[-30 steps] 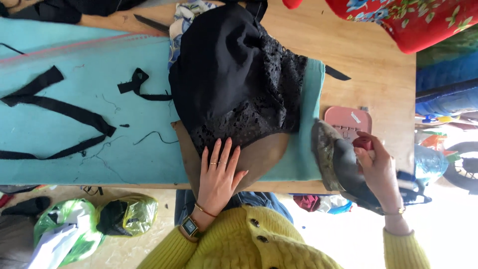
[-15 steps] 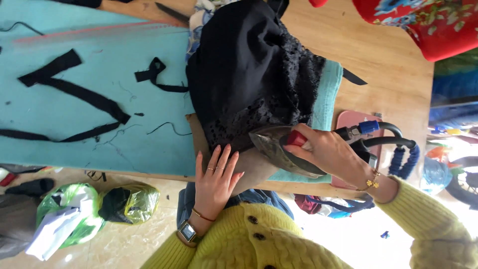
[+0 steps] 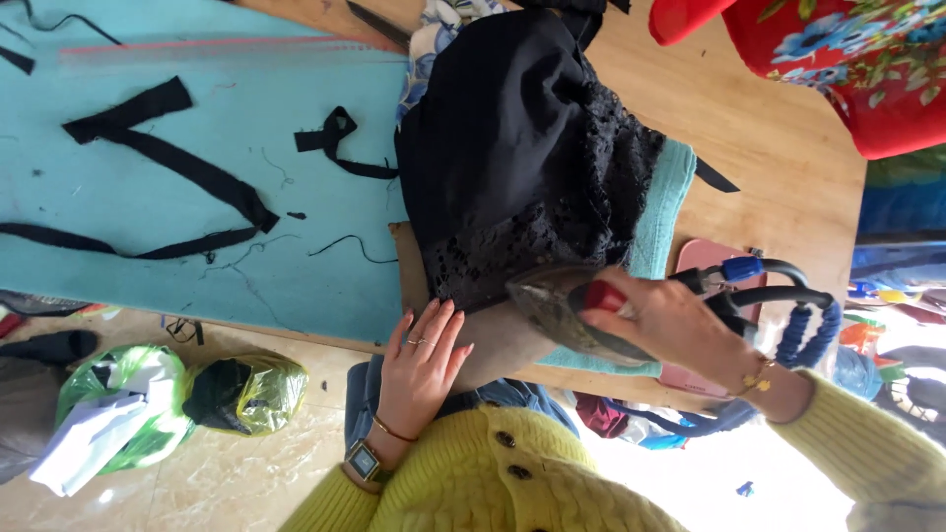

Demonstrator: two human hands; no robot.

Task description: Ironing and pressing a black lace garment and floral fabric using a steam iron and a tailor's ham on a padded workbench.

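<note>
One iron (image 3: 562, 310), one black garment (image 3: 522, 148), two plastic bags (image 3: 241, 392), two hands (image 3: 419, 369).

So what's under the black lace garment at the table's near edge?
A brown sheet shows beneath the black lace garment, lying on the teal mat. The left hand presses the sheet; the right hand holds the iron at the lace hem. How far the sheet reaches underneath is hidden.
</note>
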